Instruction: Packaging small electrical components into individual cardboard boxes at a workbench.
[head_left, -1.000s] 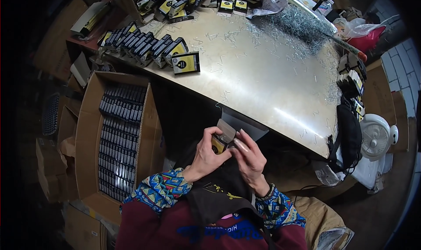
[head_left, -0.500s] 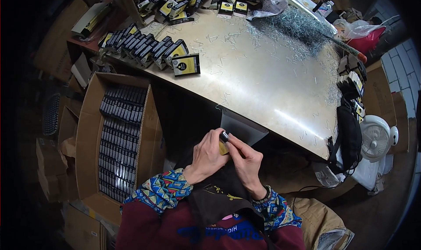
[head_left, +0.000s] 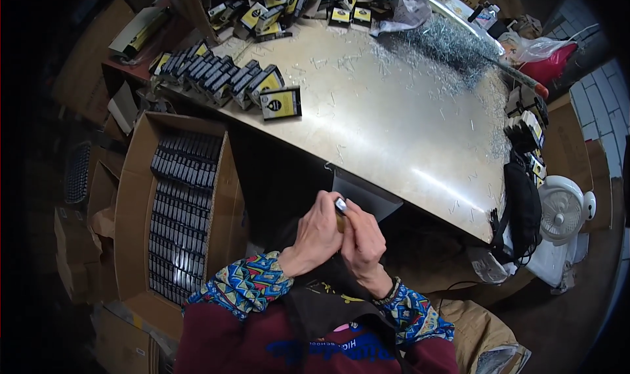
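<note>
A small black-and-yellow box (head_left: 340,206) sits between my two hands, just off the table's front edge. My left hand (head_left: 317,233) is closed round its left side. The fingers and thumb of my right hand (head_left: 364,241) press on it from the right. Only the dark top end and a bit of yellow show; my fingers hide the rest. On the table's left edge stands a leaning row of similar boxes (head_left: 226,78). The nearest box (head_left: 281,103) shows its yellow face.
An open carton (head_left: 224,200) packed with rows of dark boxes stands at my left. Bent metal wires (head_left: 446,49) lie heaped on the table (head_left: 387,124), with loose ones scattered. More boxes (head_left: 269,16) pile up at the back. A white fan (head_left: 561,210) stands at right.
My right hand has turned and closed in beside the left, its fingers now more curled. The box has tilted slightly and shows less yellow. The view has shifted a little.
</note>
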The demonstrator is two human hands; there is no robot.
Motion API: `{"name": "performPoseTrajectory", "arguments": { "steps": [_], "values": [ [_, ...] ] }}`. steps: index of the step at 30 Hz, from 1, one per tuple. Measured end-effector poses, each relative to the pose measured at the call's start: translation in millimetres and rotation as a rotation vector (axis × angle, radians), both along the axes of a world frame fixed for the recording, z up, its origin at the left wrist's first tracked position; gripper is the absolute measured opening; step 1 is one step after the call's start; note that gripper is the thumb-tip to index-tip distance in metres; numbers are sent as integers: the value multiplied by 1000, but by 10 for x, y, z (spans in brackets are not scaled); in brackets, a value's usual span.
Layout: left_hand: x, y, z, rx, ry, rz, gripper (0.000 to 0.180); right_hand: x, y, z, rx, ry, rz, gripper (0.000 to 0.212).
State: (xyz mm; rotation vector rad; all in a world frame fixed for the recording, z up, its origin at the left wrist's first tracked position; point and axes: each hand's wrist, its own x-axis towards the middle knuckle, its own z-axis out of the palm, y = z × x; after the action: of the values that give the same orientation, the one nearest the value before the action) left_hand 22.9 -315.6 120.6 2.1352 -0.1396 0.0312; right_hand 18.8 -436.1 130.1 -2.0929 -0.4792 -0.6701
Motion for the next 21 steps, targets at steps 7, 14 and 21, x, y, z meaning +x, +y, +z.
{"name": "performPoseTrajectory", "arguments": {
  "steps": [7, 14, 21],
  "values": [
    [845, 242, 449, 604, -427, 31, 59, 638, -202, 149, 136, 177, 32, 20],
    [2151, 1192, 805, 731, -473, 33, 43, 2142, -780, -55, -441, 100, -28, 34],
    [3580, 1916, 359, 977, -165, 24, 34, 3286, -525, -135, -605, 82, 6, 36]
  ]
}}
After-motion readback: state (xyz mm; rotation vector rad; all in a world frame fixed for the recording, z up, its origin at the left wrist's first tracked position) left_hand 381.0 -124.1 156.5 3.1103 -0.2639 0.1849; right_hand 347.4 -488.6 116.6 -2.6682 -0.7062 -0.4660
